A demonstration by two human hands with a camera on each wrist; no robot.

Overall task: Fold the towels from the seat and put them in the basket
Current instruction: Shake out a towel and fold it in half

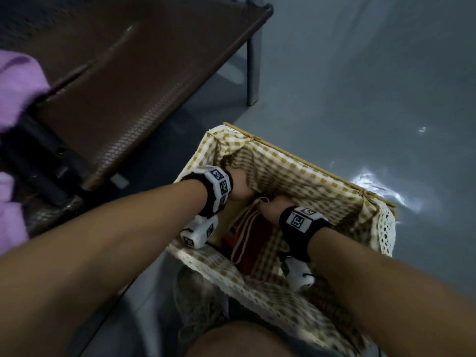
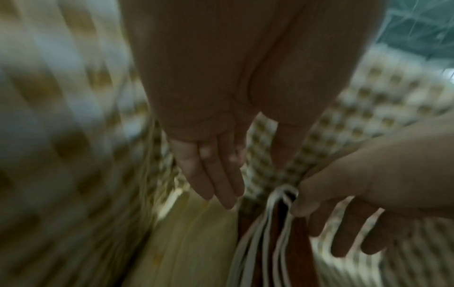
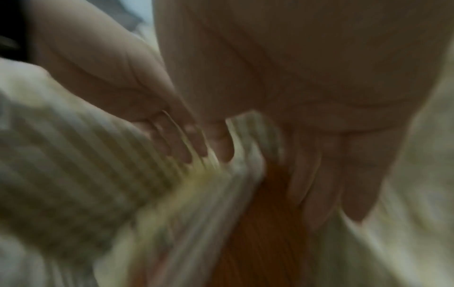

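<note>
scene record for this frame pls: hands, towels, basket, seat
left hand: fingers straight, inside basket, holding nothing
right hand: on the towel's far end, fingers spread; grip unclear
towel in basket: folded red towel with white stripes, lying on the lining
basket: rectangular wicker basket with yellow-checked cloth lining, on the floor
seat: brown perforated metal bench seat
left to fold: lilac towel on the seat's left end

Towel (image 1: 251, 235) in basket (image 1: 304, 161), right of seat (image 1: 123, 94)
</note>
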